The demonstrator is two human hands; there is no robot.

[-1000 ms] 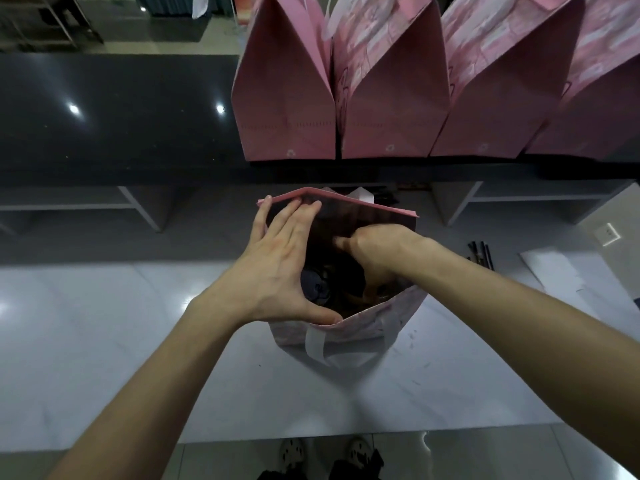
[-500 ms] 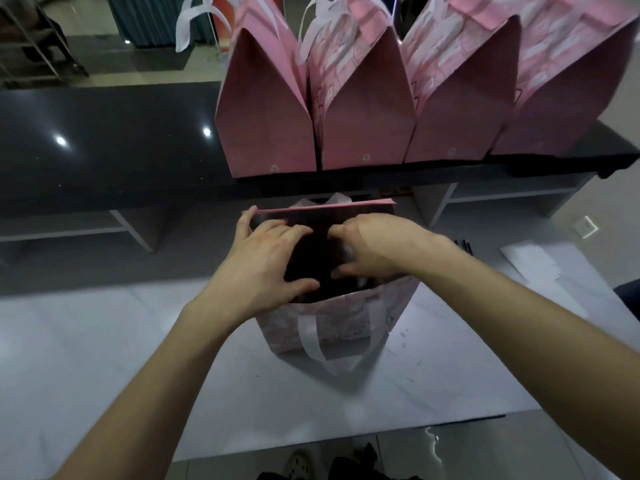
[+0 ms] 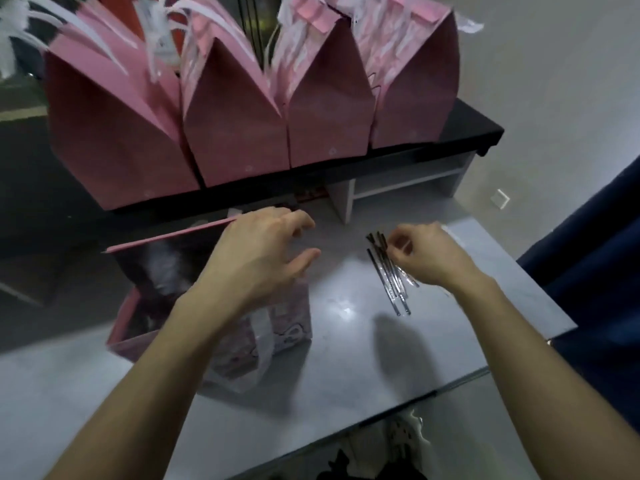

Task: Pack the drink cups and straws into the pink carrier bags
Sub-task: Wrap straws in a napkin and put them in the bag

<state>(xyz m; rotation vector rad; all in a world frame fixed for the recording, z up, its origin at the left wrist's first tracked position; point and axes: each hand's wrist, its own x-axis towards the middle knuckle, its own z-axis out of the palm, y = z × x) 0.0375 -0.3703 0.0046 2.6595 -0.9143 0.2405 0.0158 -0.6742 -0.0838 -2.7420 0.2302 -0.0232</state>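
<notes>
Left hand (image 3: 263, 258) rests loose on the open pink bag (image 3: 214, 306) at the table's (image 3: 346, 358) left side, right hand (image 3: 429, 258) pinching at the wrapped straws (image 3: 389, 271) near the right edge.

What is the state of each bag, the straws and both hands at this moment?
open pink bag: upright on the white table, top open
four pink bags on the dark shelf: upright, tops folded shut
straws: wrapped, lying in a loose bunch on the table
left hand: open, over the bag's right edge
right hand: fingers reaching at the straws; grip unclear
</notes>
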